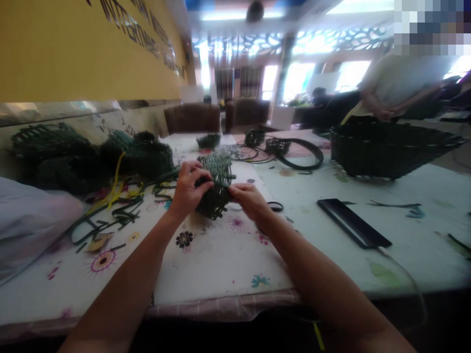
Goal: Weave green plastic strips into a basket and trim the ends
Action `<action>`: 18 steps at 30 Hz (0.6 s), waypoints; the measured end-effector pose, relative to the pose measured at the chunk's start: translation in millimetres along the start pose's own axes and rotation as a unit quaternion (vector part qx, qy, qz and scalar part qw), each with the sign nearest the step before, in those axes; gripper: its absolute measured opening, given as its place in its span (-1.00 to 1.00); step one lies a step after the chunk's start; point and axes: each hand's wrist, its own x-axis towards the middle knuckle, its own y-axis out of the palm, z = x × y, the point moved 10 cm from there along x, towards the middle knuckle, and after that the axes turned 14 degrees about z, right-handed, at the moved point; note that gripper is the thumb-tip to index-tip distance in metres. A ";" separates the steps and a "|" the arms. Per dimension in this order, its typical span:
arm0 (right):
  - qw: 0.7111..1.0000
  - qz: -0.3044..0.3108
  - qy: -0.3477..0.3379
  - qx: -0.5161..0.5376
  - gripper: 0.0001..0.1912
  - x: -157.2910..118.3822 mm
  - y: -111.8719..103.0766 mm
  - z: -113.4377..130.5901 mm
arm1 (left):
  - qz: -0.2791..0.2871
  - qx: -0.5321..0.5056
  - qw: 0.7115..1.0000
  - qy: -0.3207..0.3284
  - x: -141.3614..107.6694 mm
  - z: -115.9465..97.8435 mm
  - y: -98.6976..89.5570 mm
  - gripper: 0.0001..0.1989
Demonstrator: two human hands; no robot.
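Head camera: head-worn, looks forward and down
Counter (228, 274): viewed from its near edge
Hands (189, 189): close, mid-frame
Windows (300, 81): far off, upper frame

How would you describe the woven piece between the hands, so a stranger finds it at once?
On the white, flower-printed table, look at the middle. Between the left hand and right hand is a small, dark-green woven basket with short strip ends jutting out. Unlike the other green baskets, this one is held.

The left hand (191, 189) and right hand (250, 200) are bare, as are the left forearm (127, 279) and right forearm (320, 267), which taper smoothly to narrow wrists (171, 218).
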 end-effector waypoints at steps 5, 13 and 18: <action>0.999 0.031 0.010 0.020 -0.62 2.1 0.7 -6.4 | 0.027 0.014 0.999 0.016 1.3 -1.8 4.0 -0.96; 0.992 0.115 0.028 0.045 -0.60 1.7 7.3 -6.7 | 0.050 0.019 0.998 0.031 2.9 -0.3 4.4 -0.97; 0.993 0.106 0.023 0.049 -0.62 1.6 7.1 -5.2 | 0.042 0.018 0.998 0.039 2.3 -4.0 6.3 -0.99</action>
